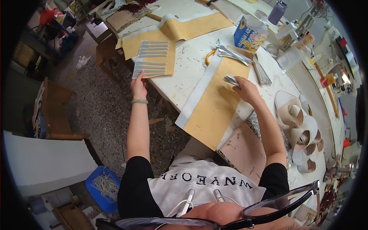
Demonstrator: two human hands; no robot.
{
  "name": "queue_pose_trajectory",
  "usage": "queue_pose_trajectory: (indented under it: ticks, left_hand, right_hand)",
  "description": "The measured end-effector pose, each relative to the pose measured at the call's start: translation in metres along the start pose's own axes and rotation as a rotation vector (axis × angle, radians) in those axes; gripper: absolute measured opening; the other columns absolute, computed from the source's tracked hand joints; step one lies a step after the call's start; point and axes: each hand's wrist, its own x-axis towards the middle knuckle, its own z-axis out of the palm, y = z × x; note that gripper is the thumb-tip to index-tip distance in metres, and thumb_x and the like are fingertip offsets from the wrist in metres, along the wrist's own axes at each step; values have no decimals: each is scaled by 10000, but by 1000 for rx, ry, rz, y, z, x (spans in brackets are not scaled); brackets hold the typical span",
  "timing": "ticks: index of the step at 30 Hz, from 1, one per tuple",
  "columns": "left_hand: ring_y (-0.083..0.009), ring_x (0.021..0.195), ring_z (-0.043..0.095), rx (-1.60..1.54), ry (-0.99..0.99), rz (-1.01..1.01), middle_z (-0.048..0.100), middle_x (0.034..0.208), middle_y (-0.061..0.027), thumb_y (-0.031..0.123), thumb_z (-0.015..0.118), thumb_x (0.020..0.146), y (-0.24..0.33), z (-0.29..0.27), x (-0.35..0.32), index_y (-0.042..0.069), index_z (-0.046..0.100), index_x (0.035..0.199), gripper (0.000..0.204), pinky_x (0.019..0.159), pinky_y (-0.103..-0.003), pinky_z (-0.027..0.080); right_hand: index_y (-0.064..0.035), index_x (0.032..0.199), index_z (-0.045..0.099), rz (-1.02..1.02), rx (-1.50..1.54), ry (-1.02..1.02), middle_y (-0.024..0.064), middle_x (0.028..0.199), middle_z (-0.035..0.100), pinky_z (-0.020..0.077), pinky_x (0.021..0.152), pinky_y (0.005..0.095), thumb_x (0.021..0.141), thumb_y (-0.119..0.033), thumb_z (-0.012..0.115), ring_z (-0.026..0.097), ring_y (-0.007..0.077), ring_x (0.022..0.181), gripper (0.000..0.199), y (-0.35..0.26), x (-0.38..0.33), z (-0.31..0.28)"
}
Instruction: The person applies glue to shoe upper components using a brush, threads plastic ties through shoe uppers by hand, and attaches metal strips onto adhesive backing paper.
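Observation:
At the table's left edge, my left hand grips the near corner of a tan sheet with a pale border. Several narrow silver-grey strips lie on it in parallel rows. My right hand is closed on a small bundle of silver-grey strips, held over a long tan sheet. This second sheet has a white band along its left side and reaches past the table's near edge. Beyond the right hand, more strips lie in a pile and a fanned bunch.
Orange-handled scissors lie by the strip pile. A blue printed carton and a dark jar stand farther back. Curled pale pieces crowd the right side. On the floor at lower left is a blue basket of scraps.

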Motion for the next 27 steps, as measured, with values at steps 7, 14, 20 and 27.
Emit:
queue_pose_trajectory:
  ticks: [7, 14, 20, 27]
  left_hand:
    - [-240, 970, 610, -245, -35, 62, 614, 1079, -108, 66, 620, 833, 17, -19, 5, -10, 554, 1143, 326, 792, -355, 513]
    - [-226, 988, 607, -112, -38, 83, 614, 1096, -77, 22, 654, 817, 25, -9, -15, 15, 561, 1136, 332, 773, -351, 520]
    - [-269, 950, 618, -159, -357, 233, 610, 1064, -109, -45, 605, 725, 33, 66, -15, 7, 561, 1139, 420, 846, -415, 526]
    - [-332, 1050, 576, 396, -687, 320, 577, 1164, -180, 150, 607, 816, 59, 112, 24, -1, 547, 1177, 396, 875, -494, 486]
  right_hand:
    - [-81, 1068, 560, 43, 58, 47, 129, 974, 624, 476, 766, 413, 829, -254, 644, 595, 324, 932, 306, -9, 16, -1]
    - [-66, 937, 529, 55, -31, 58, 128, 867, 648, 481, 685, 432, 834, -307, 642, 614, 341, 828, 285, -5, 4, 5]
    - [-54, 904, 605, 234, 46, 105, 164, 835, 652, 480, 669, 456, 824, -197, 646, 630, 338, 798, 168, 54, 0, 16]
    - [-100, 843, 616, -135, 197, 295, 117, 769, 645, 479, 636, 442, 766, -255, 686, 626, 327, 782, 187, -42, -33, 6]
